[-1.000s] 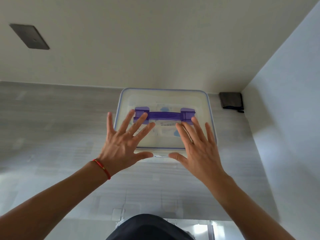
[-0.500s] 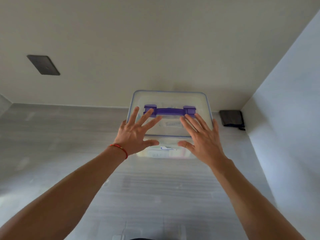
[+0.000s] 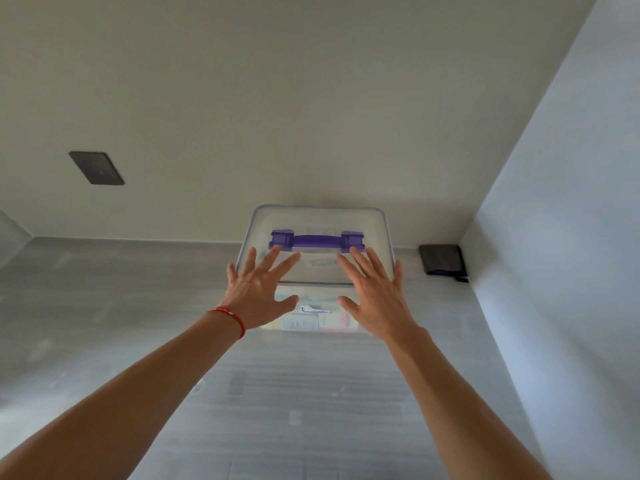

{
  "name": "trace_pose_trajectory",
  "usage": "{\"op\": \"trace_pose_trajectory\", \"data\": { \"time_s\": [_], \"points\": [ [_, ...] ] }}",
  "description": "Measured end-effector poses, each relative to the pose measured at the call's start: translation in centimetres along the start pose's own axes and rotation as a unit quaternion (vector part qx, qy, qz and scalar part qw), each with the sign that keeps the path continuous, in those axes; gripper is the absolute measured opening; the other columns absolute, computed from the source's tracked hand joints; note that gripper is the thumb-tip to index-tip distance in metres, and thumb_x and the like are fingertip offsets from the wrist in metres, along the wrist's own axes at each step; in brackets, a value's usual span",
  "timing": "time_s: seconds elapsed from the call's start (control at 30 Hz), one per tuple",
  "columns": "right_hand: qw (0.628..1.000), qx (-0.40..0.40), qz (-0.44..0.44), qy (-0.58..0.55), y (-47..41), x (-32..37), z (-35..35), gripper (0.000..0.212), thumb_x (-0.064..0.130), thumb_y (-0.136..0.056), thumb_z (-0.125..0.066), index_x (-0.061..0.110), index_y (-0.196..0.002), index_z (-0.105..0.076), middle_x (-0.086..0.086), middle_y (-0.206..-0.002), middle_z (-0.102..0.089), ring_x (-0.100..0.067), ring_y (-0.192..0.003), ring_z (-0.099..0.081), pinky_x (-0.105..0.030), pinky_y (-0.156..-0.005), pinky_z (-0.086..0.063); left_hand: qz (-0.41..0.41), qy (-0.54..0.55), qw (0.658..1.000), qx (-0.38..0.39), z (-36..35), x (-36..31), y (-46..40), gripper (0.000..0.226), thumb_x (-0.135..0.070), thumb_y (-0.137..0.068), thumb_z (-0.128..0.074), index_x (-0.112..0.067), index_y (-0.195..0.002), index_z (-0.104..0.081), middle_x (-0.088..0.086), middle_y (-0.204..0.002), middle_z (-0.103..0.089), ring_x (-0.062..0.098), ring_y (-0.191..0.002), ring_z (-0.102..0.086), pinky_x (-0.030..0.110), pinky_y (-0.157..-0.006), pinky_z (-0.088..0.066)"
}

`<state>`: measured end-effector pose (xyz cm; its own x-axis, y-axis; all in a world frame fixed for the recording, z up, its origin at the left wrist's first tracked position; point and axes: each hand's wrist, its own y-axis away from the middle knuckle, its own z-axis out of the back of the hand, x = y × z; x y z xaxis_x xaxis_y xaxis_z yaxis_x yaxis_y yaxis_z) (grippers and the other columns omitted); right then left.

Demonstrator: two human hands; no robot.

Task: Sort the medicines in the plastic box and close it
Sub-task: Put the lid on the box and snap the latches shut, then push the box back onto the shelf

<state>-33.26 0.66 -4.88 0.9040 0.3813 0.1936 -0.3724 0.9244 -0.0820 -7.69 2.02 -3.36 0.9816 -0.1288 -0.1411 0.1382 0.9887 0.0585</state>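
— Plastic box (image 3: pixel 313 320): where is it sitting?
— On the grey worktop (image 3: pixel 138 306), against the back wall, lid (image 3: pixel 318 220) on, purple handle (image 3: pixel 317 241) on top.
— And the hands?
— Left hand (image 3: pixel 258 292) and right hand (image 3: pixel 375 296) are both lying flat on the lid's near part, fingers spread, gripping nothing.

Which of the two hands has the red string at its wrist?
The left hand, spread over the box lid on its left side; the right hand has a bare wrist.
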Motion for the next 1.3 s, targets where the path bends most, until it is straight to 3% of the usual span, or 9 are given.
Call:
{"op": "trace_pose_trajectory", "data": {
  "time_s": [0.17,0.27,0.37,0.53,0.6,0.8,0.93,1.13,1.3],
  "points": [
    [0.998,0.033,0.015,-0.059,1.9,-0.7,2.3,0.071,0.040,-0.101,-0.055,0.037,-0.162,-0.019,0.006,-0.171,-0.014,-0.019,-0.158,-0.008,-0.062,-0.123,-0.014,-0.043,0.090,0.992,-0.073,3.3,-2.7,2.0,0.067,-0.051,-0.087,-0.061,-0.037,-0.149,-0.039,-0.003,-0.151,-0.048,0.022,-0.139,-0.044,0.048,-0.111,-0.040],
    [0.991,-0.026,0.006,-0.131,2.9,0.4,4.8,0.059,0.033,-0.100,-0.058,0.029,-0.156,-0.039,0.001,-0.163,-0.036,-0.020,-0.151,-0.031,-0.051,-0.119,-0.030,-0.110,0.154,0.971,-0.144,5.9,-5.1,3.2,0.053,-0.036,-0.086,-0.064,-0.028,-0.137,-0.056,-0.005,-0.134,-0.062,0.019,-0.122,-0.057,0.043,-0.100,-0.050],
    [0.967,-0.126,-0.006,-0.223,3.4,2.7,8.1,0.044,0.020,-0.097,-0.065,0.018,-0.141,-0.059,-0.001,-0.141,-0.060,-0.017,-0.131,-0.055,-0.037,-0.112,-0.042,-0.189,0.214,0.938,-0.195,9.7,-6.9,4.1,0.040,-0.022,-0.084,-0.064,-0.019,-0.124,-0.064,-0.003,-0.121,-0.065,0.016,-0.109,-0.062,0.040,-0.090,-0.054],
    [0.897,-0.237,-0.035,-0.372,4.7,7.5,16.1,0.028,0.011,-0.098,-0.062,0.023,-0.122,-0.069,0.014,-0.121,-0.070,-0.001,-0.107,-0.066,-0.020,-0.088,-0.056,-0.270,0.294,0.881,-0.255,17.6,-8.0,6.1,0.038,-0.010,-0.084,-0.068,-0.017,-0.121,-0.067,-0.003,-0.120,-0.064,0.015,-0.100,-0.062,0.035,-0.084,-0.055],
    [0.887,-0.278,-0.033,-0.368,5.4,9.1,19.5,0.028,0.009,-0.098,-0.060,0.027,-0.117,-0.070,0.017,-0.116,-0.072,-0.001,-0.104,-0.068,-0.012,-0.082,-0.053,-0.298,0.304,0.863,-0.272,20.7,-7.9,7.1,0.040,-0.014,-0.086,-0.068,-0.020,-0.125,-0.064,-0.006,-0.123,-0.062,0.014,-0.101,-0.061,0.033,-0.084,-0.055],
    [0.881,-0.340,-0.041,-0.326,7.1,10.7,27.7,0.034,0.004,-0.096,-0.059,0.031,-0.114,-0.070,0.015,-0.107,-0.074,-0.006,-0.099,-0.071,-0.015,-0.084,-0.054,-0.383,0.320,0.807,-0.315,28.5,-9.2,7.7,0.044,-0.018,-0.088,-0.069,-0.023,-0.131,-0.060,-0.008,-0.126,-0.059,0.012,-0.105,-0.060,0.032,-0.084,-0.056],
    [0.882,-0.389,-0.058,-0.260,7.7,8.4,32.1,0.029,0.008,-0.094,-0.062,0.028,-0.113,-0.070,0.016,-0.108,-0.072,-0.002,-0.097,-0.067,-0.011,-0.081,-0.051,-0.369,0.238,0.820,-0.368,31.6,-12.2,5.8,0.041,-0.021,-0.086,-0.065,-0.025,-0.126,-0.062,-0.009,-0.127,-0.060,0.014,-0.115,-0.058,0.037,-0.093,-0.052],
    [0.839,-0.476,-0.068,-0.254,5.5,1.6,39.5,0.026,0.010,-0.089,-0.066,0.027,-0.109,-0.067,0.009,-0.111,-0.069,-0.010,-0.098,-0.064,-0.024,-0.086,-0.053,-0.287,0.115,0.868,-0.389,35.5,-16.9,0.7,0.038,-0.034,-0.085,-0.064,-0.028,-0.123,-0.064,-0.007,-0.128,-0.064,0.022,-0.120,-0.056,0.038,-0.100,-0.043],
    [0.857,-0.453,-0.088,-0.229,0.9,-5.2,43.2,0.037,0.019,-0.087,-0.074,0.018,-0.123,-0.063,-0.002,-0.124,-0.062,-0.014,-0.107,-0.060,-0.034,-0.098,-0.051,-0.236,0.114,0.912,-0.317,38.5,-21.6,-4.3,0.055,-0.055,-0.086,-0.060,-0.040,-0.137,-0.052,-0.007,-0.147,-0.049,0.022,-0.136,-0.042,0.047,-0.110,-0.038]
  ]
}}
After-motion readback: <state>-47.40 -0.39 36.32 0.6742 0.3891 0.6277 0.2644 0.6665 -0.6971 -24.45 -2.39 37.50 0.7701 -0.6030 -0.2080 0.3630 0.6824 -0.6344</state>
